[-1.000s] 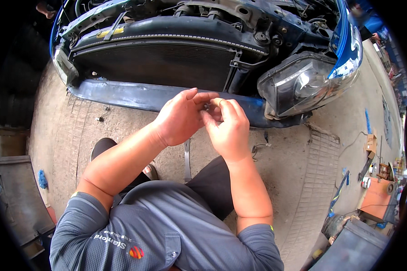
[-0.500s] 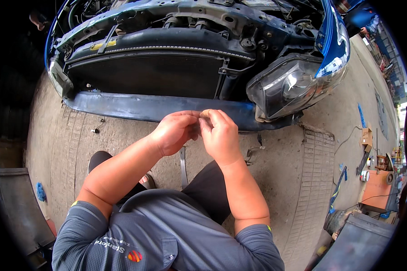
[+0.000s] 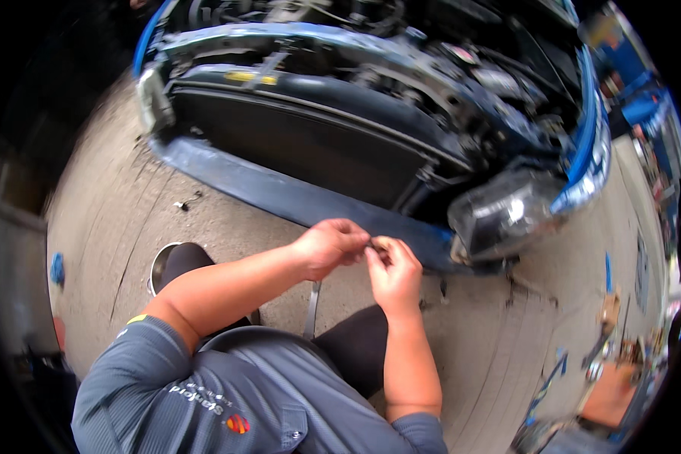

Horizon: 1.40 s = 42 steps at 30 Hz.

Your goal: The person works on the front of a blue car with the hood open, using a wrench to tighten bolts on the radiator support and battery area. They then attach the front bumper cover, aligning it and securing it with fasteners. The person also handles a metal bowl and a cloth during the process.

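A small dark object (image 3: 371, 244), too small to name, sits between the fingertips of my left hand (image 3: 331, 247) and my right hand (image 3: 393, 276), both closed in pinches around it. Just beyond them is the dark crossbeam (image 3: 257, 181) low on the stripped front of a blue car, with the black radiator (image 3: 295, 144) above it. A clear headlight (image 3: 503, 219) hangs at the right end of the beam. Beneath my hands, a flat metal strip (image 3: 312, 306) lies on the concrete.
A small connector (image 3: 182, 206) lies on the floor (image 3: 106, 227) left of me, and a blue crumpled item (image 3: 57, 267) farther left. At right are cardboard (image 3: 609, 310), an orange board (image 3: 609, 397) and scattered tools. Blue shapes (image 3: 643, 110) beyond the car are blurred.
The view has swung, so the car now looks tilted and lower at its right end. My joined hands appear lower and farther right in the picture, their fingertips still together.
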### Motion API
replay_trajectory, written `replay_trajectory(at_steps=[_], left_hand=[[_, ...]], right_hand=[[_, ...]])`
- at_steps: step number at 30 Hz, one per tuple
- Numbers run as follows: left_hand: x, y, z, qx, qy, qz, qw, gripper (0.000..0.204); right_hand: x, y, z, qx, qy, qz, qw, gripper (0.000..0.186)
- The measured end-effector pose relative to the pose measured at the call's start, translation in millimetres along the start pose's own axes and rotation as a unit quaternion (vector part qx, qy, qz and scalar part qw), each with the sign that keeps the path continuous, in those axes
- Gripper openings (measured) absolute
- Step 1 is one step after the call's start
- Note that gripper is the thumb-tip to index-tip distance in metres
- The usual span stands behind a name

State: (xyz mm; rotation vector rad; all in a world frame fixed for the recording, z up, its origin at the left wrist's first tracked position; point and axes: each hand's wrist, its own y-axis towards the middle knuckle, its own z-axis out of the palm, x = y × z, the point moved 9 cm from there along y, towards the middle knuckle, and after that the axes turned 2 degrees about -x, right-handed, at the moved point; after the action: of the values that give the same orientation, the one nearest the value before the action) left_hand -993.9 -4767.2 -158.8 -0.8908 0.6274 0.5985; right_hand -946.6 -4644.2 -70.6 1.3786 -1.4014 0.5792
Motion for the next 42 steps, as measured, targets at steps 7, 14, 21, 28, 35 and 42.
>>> replay_trajectory(at_steps=[7, 14, 21, 28, 35, 42], left_hand=[[-2.9, -1.7, -4.4, -0.002, 0.020, 0.023, 1.000, 0.019], [-9.0, -5.4, -9.8, -0.008, 0.000, 0.043, 0.999, 0.021], [-10.2, -12.5, -21.0, 0.007, -0.061, 0.011, 0.998, 0.022], [-17.9, -20.5, -33.6, 0.045, -0.039, 0.038, 0.998, 0.018], [-21.0, -29.4, -31.8, 0.073, -0.046, 0.010, 0.996, 0.014], [-25.0, -30.4, -45.9, 0.071, -0.064, 0.017, 0.995, 0.016]], right_hand=[[-6.7, -6.7, 14.6, -0.006, -0.029, 0.031, 0.999, 0.013], [0.0, -2.2, 27.4, -0.013, -0.033, 0.009, 0.999, 0.013], [27.9, 32.0, -2.1, -0.084, -0.090, -0.056, 0.991, 0.012], [39.1, 118.6, -96.9, -0.277, -0.223, -0.143, 0.924, 0.015], [29.7, 159.9, -111.1, -0.308, -0.319, -0.143, 0.885, 0.013], [36.5, 172.2, -101.8, -0.318, -0.386, -0.138, 0.855, 0.016]])
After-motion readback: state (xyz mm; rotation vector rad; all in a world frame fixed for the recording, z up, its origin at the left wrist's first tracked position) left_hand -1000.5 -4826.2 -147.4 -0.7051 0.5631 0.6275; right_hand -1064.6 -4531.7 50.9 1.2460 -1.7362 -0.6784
